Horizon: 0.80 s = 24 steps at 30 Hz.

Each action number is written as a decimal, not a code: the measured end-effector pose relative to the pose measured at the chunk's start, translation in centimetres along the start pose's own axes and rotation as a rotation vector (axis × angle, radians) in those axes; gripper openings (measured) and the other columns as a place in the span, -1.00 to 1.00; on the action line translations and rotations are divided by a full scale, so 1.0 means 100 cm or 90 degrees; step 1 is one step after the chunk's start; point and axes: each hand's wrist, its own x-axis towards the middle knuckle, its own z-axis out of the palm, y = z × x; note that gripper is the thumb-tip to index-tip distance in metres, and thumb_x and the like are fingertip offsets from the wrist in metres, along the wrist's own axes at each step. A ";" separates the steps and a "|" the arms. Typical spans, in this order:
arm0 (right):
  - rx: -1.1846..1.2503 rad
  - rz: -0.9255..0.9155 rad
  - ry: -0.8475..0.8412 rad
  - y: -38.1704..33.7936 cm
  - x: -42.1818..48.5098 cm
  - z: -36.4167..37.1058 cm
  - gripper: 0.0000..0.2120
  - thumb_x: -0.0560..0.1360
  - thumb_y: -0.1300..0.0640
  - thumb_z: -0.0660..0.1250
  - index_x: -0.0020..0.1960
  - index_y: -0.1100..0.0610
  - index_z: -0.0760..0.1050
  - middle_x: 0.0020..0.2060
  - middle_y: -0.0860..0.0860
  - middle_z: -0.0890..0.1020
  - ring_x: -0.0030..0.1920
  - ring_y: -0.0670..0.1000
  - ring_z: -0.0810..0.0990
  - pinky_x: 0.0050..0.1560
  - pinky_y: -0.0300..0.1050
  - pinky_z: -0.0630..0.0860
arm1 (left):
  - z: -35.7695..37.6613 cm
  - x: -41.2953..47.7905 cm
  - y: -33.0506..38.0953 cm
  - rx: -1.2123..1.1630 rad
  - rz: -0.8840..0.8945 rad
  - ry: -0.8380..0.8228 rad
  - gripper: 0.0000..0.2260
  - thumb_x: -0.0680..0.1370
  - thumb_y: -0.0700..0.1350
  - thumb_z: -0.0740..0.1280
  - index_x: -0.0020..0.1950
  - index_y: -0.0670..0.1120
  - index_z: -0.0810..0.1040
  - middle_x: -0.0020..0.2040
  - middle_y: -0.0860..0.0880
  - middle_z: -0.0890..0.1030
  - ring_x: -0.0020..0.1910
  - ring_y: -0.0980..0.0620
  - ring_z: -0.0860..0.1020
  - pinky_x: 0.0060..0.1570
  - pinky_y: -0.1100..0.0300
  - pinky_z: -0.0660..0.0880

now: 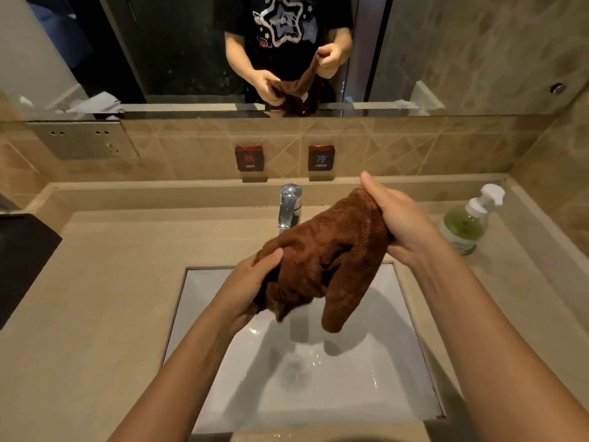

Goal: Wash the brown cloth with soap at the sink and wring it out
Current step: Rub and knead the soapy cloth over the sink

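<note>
The brown cloth [325, 260] hangs over the sink [204, 314], so its drips fall inside. The left hand [251, 282] grips its near end and the right hand [395, 215] its far end, probably ready for twisting.

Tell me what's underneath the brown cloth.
The white sink basin, with water rippling at its bottom. The brown cloth hangs above it, gripped by the left hand and right hand. The middle of the basin's back edge is covered.

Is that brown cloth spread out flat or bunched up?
Bunched up: the brown cloth hangs crumpled between the left hand and right hand above the sink.
</note>
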 end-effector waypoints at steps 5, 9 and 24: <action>-0.376 -0.138 0.104 0.034 -0.013 0.016 -0.60 0.54 -0.05 0.22 -0.33 0.22 0.42 -0.40 0.05 0.46 -0.33 -0.02 0.42 -0.24 -0.11 0.35 | 0.018 0.011 -0.001 -0.216 -0.012 0.046 -0.78 0.56 -0.04 0.24 -0.12 -0.09 0.63 -0.22 -0.07 0.68 -0.24 0.03 0.64 -0.25 0.17 0.55; -0.580 -0.324 0.130 0.080 -0.027 0.061 -0.64 0.56 -0.04 0.18 -0.37 0.07 0.33 -0.51 -0.03 0.42 -0.46 0.01 0.41 -0.44 -0.14 0.25 | 0.048 0.008 -0.006 -0.323 -0.048 0.034 -0.76 0.53 -0.02 0.30 0.09 -0.12 0.59 -0.13 -0.07 0.59 -0.19 0.04 0.60 -0.18 0.18 0.55; -0.479 -0.244 0.240 0.062 -0.008 0.070 -0.61 0.61 0.03 0.05 -0.35 0.10 0.35 -0.45 0.02 0.46 -0.37 0.06 0.46 -0.36 -0.11 0.27 | 0.052 0.011 0.001 -0.227 0.025 0.085 -0.76 0.55 -0.03 0.31 -0.22 -0.11 0.66 -0.36 -0.06 0.63 -0.32 0.01 0.60 -0.27 0.16 0.51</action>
